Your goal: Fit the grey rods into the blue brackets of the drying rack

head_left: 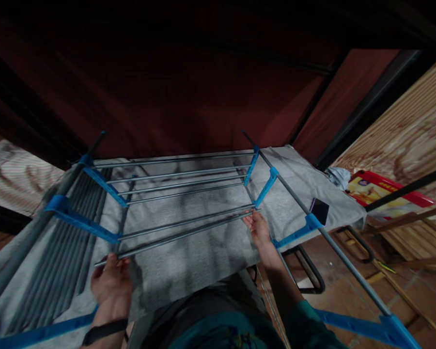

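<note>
A metal rack frame with blue plastic brackets (94, 228) and grey rods stands over a grey cloth (203, 252). My left hand (111, 283) grips the near end of a loose grey rod (178, 235) at the rack's left side. My right hand (257, 228) pinches the same rod's other end by the right blue bracket (265, 189). Several rods sit fixed between the brackets further back. A dark band is on my left wrist.
A dark phone (319, 211) lies on the cloth's right edge. A bundle of spare grey rods (69, 247) lies at the left. A red box (381, 191), wooden panels (414, 131) and wooden strips are on the floor at the right. A dark red wall is behind.
</note>
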`<state>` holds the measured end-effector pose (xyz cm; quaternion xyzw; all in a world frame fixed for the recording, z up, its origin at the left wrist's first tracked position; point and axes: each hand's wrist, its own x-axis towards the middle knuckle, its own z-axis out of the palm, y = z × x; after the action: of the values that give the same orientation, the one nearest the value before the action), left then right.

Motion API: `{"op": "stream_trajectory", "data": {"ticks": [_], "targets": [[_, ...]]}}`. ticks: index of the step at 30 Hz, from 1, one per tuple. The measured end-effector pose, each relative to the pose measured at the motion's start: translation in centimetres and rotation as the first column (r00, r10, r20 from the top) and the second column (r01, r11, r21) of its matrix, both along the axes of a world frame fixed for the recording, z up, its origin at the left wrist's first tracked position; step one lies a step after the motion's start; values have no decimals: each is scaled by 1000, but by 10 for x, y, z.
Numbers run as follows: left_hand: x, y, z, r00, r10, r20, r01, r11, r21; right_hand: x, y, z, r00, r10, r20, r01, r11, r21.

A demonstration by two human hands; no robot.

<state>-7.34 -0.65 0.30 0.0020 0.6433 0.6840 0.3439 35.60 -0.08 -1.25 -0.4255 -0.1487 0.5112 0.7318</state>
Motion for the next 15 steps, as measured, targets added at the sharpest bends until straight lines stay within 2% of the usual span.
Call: {"op": "stream_trajectory", "data": {"ticks": [2,4,7,9,15], "targets": [[7,0,2,998,2,55,-3,1000,10,0,-3,-5,999,-44,-8,43,996,-79],[16,-1,6,992,-46,116,38,997,70,1,-6,-11,998,-65,-7,63,986,-155],[35,-7,14,979,-81,189,61,992,109,5,-13,-24,999,-36,-5,34,979,-201],[49,-11,18,961,-163,223,127,978,166,10,-16,-34,1000,8,-5,-8,976,-217],[77,-21,18,921,-320,224,260,930,259,27,-16,-56,1000,-6,-20,-2,940,-342]]}}
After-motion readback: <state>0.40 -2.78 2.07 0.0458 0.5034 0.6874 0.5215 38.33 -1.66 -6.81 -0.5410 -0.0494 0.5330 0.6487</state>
